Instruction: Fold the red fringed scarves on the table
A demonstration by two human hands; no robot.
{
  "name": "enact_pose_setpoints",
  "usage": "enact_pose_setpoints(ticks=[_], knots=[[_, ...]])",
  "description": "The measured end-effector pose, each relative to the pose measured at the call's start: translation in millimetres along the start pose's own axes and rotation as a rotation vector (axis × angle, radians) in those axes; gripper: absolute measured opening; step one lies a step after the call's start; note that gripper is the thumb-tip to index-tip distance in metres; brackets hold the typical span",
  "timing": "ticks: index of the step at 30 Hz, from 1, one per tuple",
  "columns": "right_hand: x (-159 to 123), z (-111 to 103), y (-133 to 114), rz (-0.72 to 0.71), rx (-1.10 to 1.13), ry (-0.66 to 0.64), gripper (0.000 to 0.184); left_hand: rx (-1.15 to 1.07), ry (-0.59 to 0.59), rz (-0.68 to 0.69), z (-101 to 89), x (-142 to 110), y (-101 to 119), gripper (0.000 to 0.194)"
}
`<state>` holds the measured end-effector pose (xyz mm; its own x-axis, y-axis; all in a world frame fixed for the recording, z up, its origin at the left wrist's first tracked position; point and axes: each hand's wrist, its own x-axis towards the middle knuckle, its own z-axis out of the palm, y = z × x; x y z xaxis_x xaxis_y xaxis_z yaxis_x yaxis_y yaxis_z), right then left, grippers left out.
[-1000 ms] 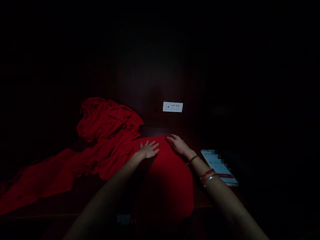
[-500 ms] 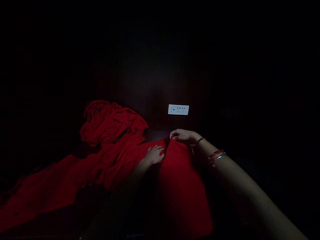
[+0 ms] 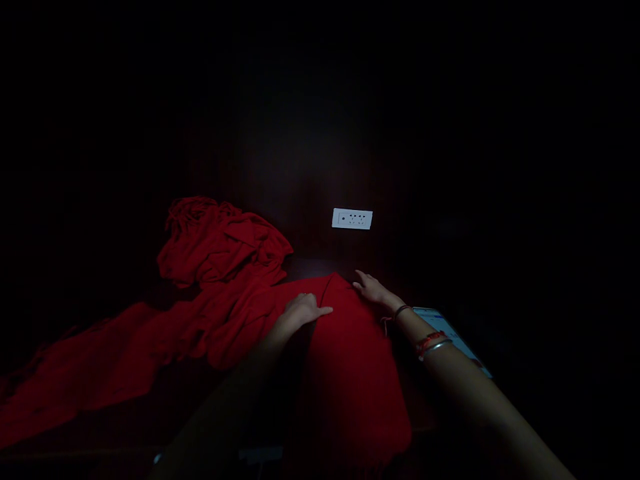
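A red fringed scarf (image 3: 357,360) lies across a dark surface, with a fold at its far end and the near part hanging toward me. My left hand (image 3: 303,310) presses on the cloth left of the fold, thumb stretched out to the right and the fingers partly out of sight. Just right of the fold's far corner is my right hand (image 3: 371,290), fingers extended and holding nothing. Whether its fingertips touch the cloth is hard to tell in the dark. Bracelets circle the right wrist and forearm.
Bunched red cloth (image 3: 225,243) with fringe lies at the back left, and more red cloth stretches to the left edge. A white socket panel (image 3: 352,219) is on the dark wall. Partly behind my right forearm lies a flat device with a lit screen (image 3: 453,333).
My right hand has let go of the scarf's corner and opened, moving slightly right. The fold now lies flatter. My left thumb has spread out, and the lit screen has come into view.
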<state>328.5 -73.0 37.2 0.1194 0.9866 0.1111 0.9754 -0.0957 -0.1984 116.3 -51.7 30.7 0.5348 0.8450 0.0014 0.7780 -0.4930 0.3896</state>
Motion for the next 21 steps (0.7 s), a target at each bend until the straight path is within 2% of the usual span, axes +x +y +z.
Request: enact_pose_setpoints(ticks=[4,9,12,15,19,21], knots=[[-8.8,5.7,12.9,0.106,-0.031,-0.055,0.045,-0.174,-0.057,-0.009,0.5,-5.0,7.9,0.014],[-10.2,6.7,15.7,0.16,-0.027,-0.095,0.036,-0.38,-0.121,0.03,-27.2,-13.0,0.7,0.021],[-11.0,5.0,11.5,0.177,-0.017,-0.126,0.026,-0.494,-0.087,-0.003,-34.3,-13.5,-6.7,0.013],[-12.0,1.2,8.3,0.203,-0.001,-0.085,0.025,-0.39,-0.092,-0.062,-23.8,-11.7,-8.3,0.01],[-12.4,-7.7,11.7,0.254,0.027,0.036,0.031,-0.281,-0.203,-0.02,-7.0,-11.6,-1.4,0.034],[-14.6,-8.7,13.0,0.283,0.005,0.077,0.035,-0.193,-0.204,0.007,-4.6,-11.9,1.3,0.04]])
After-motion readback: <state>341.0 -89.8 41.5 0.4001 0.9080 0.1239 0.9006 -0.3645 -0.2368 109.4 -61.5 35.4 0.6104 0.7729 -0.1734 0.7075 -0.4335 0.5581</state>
